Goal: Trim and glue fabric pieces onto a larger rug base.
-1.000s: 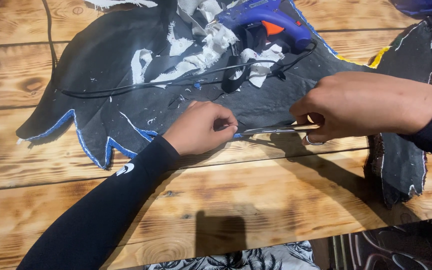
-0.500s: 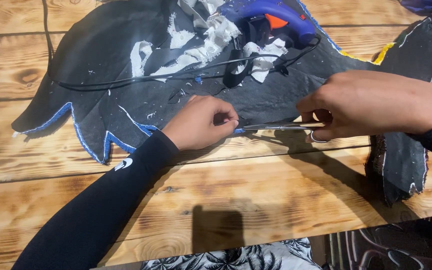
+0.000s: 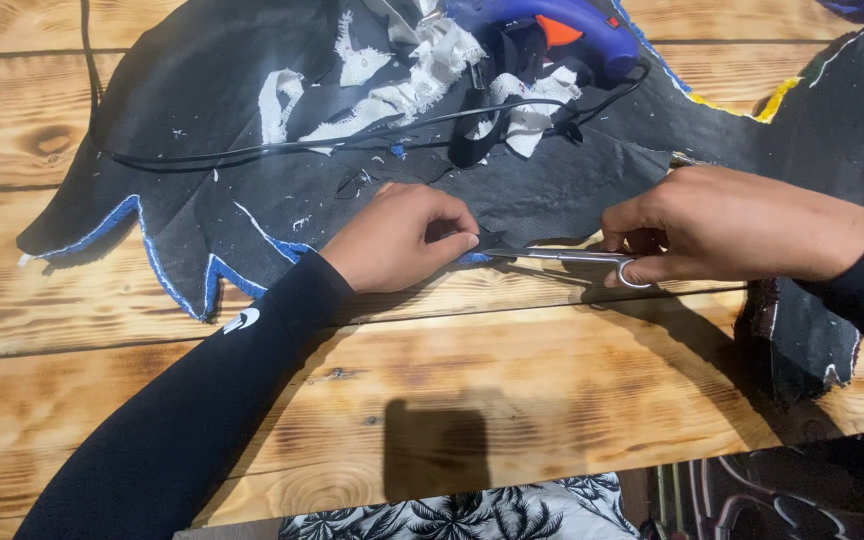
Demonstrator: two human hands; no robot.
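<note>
A large black fabric cut-out (image 3: 252,190) with jagged, blue-trimmed edges lies flat on a wooden table (image 3: 512,400). My left hand (image 3: 402,238) pinches the fabric's lower edge between thumb and fingers. My right hand (image 3: 732,225) holds metal scissors (image 3: 562,258) by the handle loops, blades pointing left and meeting the blue edge right at my left fingertips. Both arms wear black sleeves.
A blue glue gun with an orange trigger (image 3: 562,25) rests on the fabric at the top, its black cord (image 3: 282,148) running left across the cloth. White scraps (image 3: 412,75) lie around it. A palm-print cloth (image 3: 472,515) shows at the bottom edge.
The two hands and the scissors stay in the same grip at the fabric's lower edge; only the view has shifted slightly.
</note>
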